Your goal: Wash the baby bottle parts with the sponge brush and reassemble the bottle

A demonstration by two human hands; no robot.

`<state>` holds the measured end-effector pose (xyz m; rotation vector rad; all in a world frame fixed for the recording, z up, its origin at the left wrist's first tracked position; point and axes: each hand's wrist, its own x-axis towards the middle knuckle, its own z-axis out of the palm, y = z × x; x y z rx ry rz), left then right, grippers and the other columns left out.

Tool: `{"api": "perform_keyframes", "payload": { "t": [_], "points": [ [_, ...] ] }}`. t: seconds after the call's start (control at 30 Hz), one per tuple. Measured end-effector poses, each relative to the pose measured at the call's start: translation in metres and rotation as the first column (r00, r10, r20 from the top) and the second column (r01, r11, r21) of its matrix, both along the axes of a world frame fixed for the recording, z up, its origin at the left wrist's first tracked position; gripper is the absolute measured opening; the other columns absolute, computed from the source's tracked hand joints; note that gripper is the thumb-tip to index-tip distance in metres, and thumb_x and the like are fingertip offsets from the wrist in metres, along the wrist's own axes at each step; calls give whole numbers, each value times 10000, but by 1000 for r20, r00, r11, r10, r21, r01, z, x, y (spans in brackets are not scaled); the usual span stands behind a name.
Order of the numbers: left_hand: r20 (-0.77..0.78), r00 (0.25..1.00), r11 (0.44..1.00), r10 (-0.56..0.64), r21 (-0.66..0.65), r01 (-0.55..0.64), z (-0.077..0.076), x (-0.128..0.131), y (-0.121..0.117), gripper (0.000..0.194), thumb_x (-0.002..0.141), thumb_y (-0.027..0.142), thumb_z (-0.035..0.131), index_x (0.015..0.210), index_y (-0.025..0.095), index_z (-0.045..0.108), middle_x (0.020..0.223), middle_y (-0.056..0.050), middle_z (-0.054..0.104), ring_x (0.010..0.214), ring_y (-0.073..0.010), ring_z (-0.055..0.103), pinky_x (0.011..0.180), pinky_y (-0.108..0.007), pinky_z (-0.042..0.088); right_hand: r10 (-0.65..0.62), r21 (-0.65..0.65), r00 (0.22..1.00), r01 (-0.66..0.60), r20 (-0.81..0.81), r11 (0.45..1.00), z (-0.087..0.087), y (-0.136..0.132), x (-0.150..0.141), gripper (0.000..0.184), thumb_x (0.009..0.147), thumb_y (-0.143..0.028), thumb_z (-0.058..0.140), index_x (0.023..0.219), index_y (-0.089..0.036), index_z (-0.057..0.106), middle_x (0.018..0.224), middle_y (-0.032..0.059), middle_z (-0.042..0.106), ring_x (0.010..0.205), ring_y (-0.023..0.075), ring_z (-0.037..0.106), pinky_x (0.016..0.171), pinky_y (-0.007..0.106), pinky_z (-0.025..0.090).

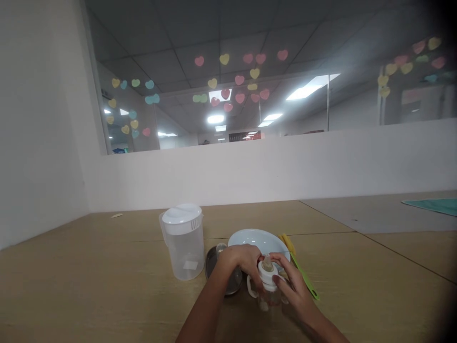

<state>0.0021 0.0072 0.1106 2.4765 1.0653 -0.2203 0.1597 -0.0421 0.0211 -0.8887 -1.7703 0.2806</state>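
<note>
Between my two hands stands a baby bottle [268, 281] with a white collar, a clear teat on top and pale side handles. My left hand [246, 259] curls round its left side near the collar. On the other side, the fingers of my right hand [291, 281] press against the white collar. Just behind my hands lies a white oval basin [250, 234], partly covered by them. A dark round metal tray [210, 267] with a small clear item [221, 247] on it shows beside my left wrist.
A clear plastic pitcher [187, 257] with a white lid stands left of the tray. A green-handled brush [306, 278] with a yellow head lies right of the basin. A teal cloth [437, 205] rests at the far right, and a white wall [250, 176] with a window closes the back.
</note>
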Motion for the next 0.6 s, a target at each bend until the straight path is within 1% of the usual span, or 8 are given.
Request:
{"api": "perform_keyframes", "payload": {
  "t": [0.07,0.13,0.23,0.3,0.37,0.47,0.53,0.6],
  "points": [
    [12,1000,1000,-3,-1,3,-1,0,0,399,426,392,746,750,199,615,729,51,575,668,-132,543,541,-206,392,-18,41,1000,17,12,999,2,-1,-3,323,782,-398,468,1031,-205,544,975,83,625,919,243,587,777,355,485],
    [8,1000,1000,2,24,-2,-4,1,2,416,421,389,744,769,197,620,738,44,584,666,-134,545,533,-206,390,-56,85,997,51,59,995,4,-1,-7,313,783,-402,490,1021,-209,551,956,76,612,898,232,574,770,358,476],
    [-29,1000,998,1,61,1,-6,2,5,420,425,386,739,778,189,624,733,31,593,659,-138,546,518,-207,383,-127,90,984,117,126,989,5,-1,-10,222,774,-419,529,852,-215,567,818,43,584,778,208,551,690,349,466],
    [-46,999,998,-5,57,7,-6,2,5,417,429,385,738,779,190,624,736,29,599,661,-137,546,516,-206,379,-143,68,982,135,126,988,4,-1,-10,233,769,-444,538,776,-211,537,762,28,556,728,196,530,651,338,454],
    [-48,999,999,-3,36,5,-3,2,3,420,426,387,741,779,194,623,747,33,603,665,-135,546,520,-203,379,-99,50,991,94,91,994,2,-1,-8,259,788,-466,506,794,-208,519,778,29,549,744,194,527,663,337,449],
    [-48,999,1000,4,22,-3,1,1,-1,429,416,399,749,771,196,618,752,39,603,676,-139,549,532,-204,385,41,-27,999,-41,19,999,0,-3,-4,266,834,-463,428,875,-213,507,846,32,558,801,191,542,709,330,456],
    [-46,999,1000,8,20,-7,2,0,-3,436,413,410,752,768,196,618,749,40,599,685,-144,552,534,-207,389,119,-104,992,-122,-40,987,0,-4,-2,263,836,-459,431,924,-221,497,894,31,569,835,190,556,737,326,463],
    [-45,999,1000,16,15,-16,3,0,-3,436,409,417,755,757,194,616,745,40,595,685,-147,555,528,-209,391,160,-157,981,-175,-108,972,1,-4,-1,272,823,-452,466,976,-228,492,949,37,582,886,199,566,772,334,467]
  ]
}}
